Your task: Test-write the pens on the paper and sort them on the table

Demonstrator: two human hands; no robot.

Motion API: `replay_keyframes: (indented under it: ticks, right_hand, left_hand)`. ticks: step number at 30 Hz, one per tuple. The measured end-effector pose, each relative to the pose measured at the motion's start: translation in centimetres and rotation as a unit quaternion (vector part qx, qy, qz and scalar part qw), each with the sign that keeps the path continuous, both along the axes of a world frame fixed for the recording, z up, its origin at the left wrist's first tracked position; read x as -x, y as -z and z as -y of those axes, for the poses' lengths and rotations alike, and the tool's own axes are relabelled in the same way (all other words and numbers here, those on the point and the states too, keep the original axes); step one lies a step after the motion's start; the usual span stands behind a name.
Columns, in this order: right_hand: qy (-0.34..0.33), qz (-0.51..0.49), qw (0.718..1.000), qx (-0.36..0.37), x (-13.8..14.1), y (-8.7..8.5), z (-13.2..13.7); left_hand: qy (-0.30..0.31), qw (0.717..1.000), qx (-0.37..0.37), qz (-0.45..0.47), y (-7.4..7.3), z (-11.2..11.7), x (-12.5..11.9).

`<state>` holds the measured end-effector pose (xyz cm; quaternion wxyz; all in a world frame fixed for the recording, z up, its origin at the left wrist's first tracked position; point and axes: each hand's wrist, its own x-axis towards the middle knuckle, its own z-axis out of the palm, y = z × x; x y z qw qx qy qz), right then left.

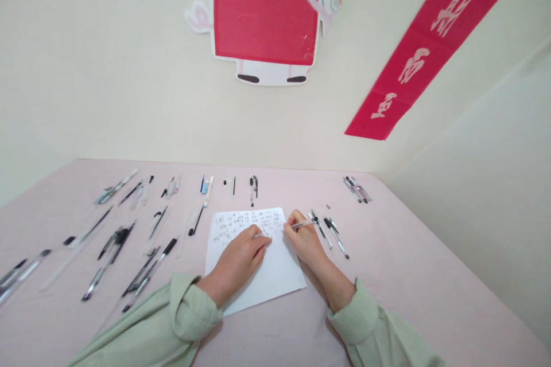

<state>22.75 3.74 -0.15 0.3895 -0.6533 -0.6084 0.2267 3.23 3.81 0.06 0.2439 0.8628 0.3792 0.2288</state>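
Observation:
A white sheet of paper (262, 287) lies on the table, with rows of dark handwriting across its upper part. My left hand (241, 255) rests on the sheet, its fingers drawn together below the writing. A small pale sliver shows by its fingertips, too indistinct to name. At the sheet's upper right edge, my right hand (303, 235) is closed around a clear pen (307, 222) with a dark end. That pen slants, its dark end pointing right and its other end over the paper near the writing; whether the tip touches cannot be seen.
Several pens and pen parts (112, 255) are spread over the pink tabletop (365, 309) to the left. More pens (331, 232) lie just right of my right hand, and a bunch of pens (357, 189) sits at the far right. Behind the table rises a pale wall (142, 114).

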Motion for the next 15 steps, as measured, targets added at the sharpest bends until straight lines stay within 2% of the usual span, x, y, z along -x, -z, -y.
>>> replay_keyframes:
  ticks: [6, 15]
  right_hand:
    - [0.012, -0.064, 0.998, -0.015, -0.14, 0.10, 0.03]
    - [0.001, -0.038, 0.999, 0.008, -0.07, 0.44, -0.07]
  left_hand:
    - [-0.001, 1.000, 0.001, 0.007, -0.09, 0.09, 0.03]
    - [-0.001, 1.000, 0.007, -0.002, -0.03, -0.02, -0.07]
